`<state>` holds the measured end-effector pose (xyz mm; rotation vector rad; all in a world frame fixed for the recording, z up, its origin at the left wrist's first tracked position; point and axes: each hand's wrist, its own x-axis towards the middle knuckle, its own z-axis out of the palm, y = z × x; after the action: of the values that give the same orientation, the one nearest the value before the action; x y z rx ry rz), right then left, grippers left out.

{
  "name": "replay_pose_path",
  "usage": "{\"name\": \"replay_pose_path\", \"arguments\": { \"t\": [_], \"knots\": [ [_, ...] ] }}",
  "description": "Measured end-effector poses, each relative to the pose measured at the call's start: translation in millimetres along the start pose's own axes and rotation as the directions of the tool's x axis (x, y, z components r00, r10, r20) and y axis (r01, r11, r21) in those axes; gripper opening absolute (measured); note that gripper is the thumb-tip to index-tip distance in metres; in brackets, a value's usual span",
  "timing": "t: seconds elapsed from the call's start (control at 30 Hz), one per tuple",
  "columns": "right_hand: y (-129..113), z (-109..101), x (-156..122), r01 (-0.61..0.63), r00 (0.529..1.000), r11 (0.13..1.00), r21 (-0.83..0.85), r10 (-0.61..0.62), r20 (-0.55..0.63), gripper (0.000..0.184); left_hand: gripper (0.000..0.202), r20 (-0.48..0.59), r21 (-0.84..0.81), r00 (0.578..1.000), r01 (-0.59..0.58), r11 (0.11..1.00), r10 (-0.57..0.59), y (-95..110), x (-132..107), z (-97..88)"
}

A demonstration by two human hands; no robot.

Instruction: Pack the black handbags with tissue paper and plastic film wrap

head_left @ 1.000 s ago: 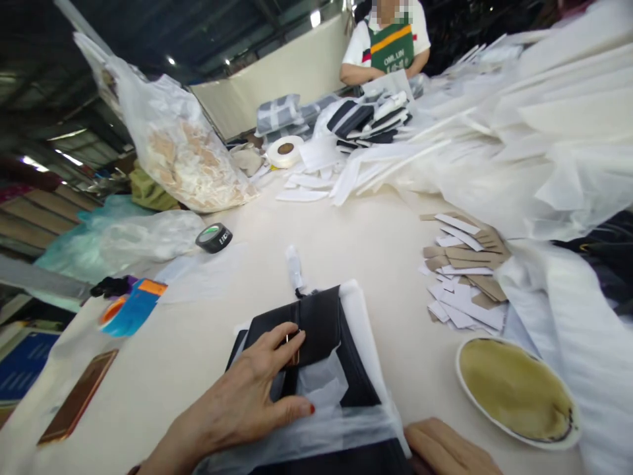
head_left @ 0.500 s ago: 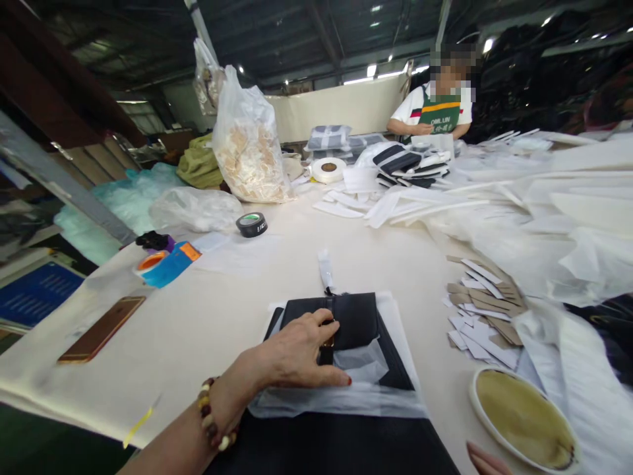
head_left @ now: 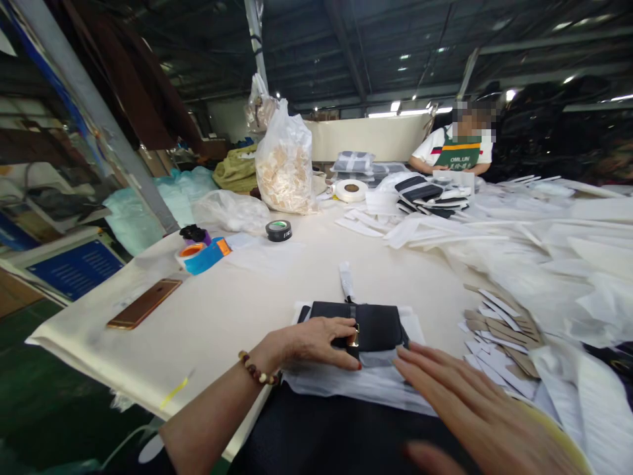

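A black handbag with a gold buckle lies on the table at centre, partly over thin white wrapping. My left hand, a beaded bracelet at its wrist, rests on the bag with fingers stretched by the buckle and thumb apart. On the right, my right hand is flat and open, its fingertips at the bag's lower right corner; whether they touch it I cannot tell. A white-wrapped strap end sticks out beyond the bag. In front, a large black piece reaches my side of the table.
A phone, blue tape and black tape lie left. Cut card strips and white sheets cover the right side. A bag of scraps stands behind. Across the table, a person in a green apron works.
My right hand has come in from the lower right edge to the bag's corner. My left hand stays on the bag by the buckle. The whole view has shifted.
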<state>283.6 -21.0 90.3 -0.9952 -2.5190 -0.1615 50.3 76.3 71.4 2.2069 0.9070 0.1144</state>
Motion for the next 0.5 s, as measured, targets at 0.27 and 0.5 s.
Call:
{"name": "replay_pose_path", "arguments": {
  "t": [0.27,0.5],
  "knots": [
    [31,75,77,-0.068,0.881,0.998,-0.005,0.063,0.468,0.045,0.041,-0.091,-0.02,0.991,-0.105,0.994,0.103,-2,-5,11.5],
    [27,90,70,0.085,0.879,0.995,-0.043,-0.055,0.473,0.046,0.034,-0.569,-0.387,0.775,0.042,0.921,-0.274,-12,-69,9.7]
  ]
}}
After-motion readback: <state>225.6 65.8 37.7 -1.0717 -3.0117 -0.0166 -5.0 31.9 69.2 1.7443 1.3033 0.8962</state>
